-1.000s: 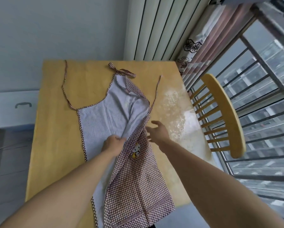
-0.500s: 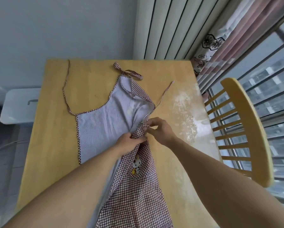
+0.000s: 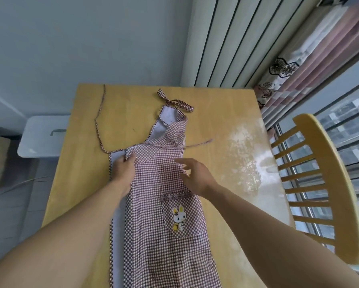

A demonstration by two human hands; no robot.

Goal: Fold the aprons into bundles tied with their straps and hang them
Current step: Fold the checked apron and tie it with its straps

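A brown-and-white checked apron [image 3: 162, 215] lies lengthwise on the wooden table [image 3: 80, 163], its right half folded over to the left so the checked face with a rabbit pocket [image 3: 179, 217] is up. A strip of white lining shows along its left edge. My left hand [image 3: 124, 165] pinches the folded corner by the waist. My right hand [image 3: 195, 173] hovers over the apron's right fold with fingers spread, holding nothing. The neck strap [image 3: 178, 102] lies knotted at the far end. One waist strap [image 3: 98, 121] trails left, the other [image 3: 197, 144] lies across to the right.
A wooden spindle-back chair [image 3: 324, 183] stands at the table's right side by a barred window. Curtains [image 3: 288, 75] hang at the far right. A white box with a handle [image 3: 43, 136] sits left of the table. Glare marks the table's right part.
The apron's right half has been pulled over to the left and laid flat. My left hand carried the corner leftward. My right hand let go of the cloth and opened.
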